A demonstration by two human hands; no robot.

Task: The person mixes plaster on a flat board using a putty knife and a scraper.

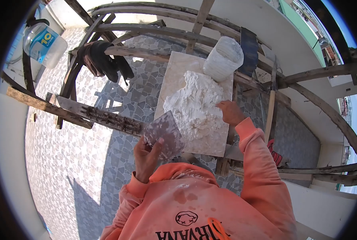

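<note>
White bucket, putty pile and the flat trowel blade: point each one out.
white bucket (223,58), head view, on its ribbed side wall.
putty pile (195,105), head view, on the middle of the white heap.
trowel blade (163,135), head view, on the flat smeared face, held by the left hand (146,158).

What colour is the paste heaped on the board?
The paste is white, seen best in the head view, beside the right hand.

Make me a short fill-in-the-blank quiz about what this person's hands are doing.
1. The left hand holds a flat grey ____.
2. The right hand touches the heap of ____ plaster.
3. The plaster lies on a pale square ____.
4. The white plastic bucket stands at the board's far ____ corner.

Missing words: trowel; white; board; right
</note>
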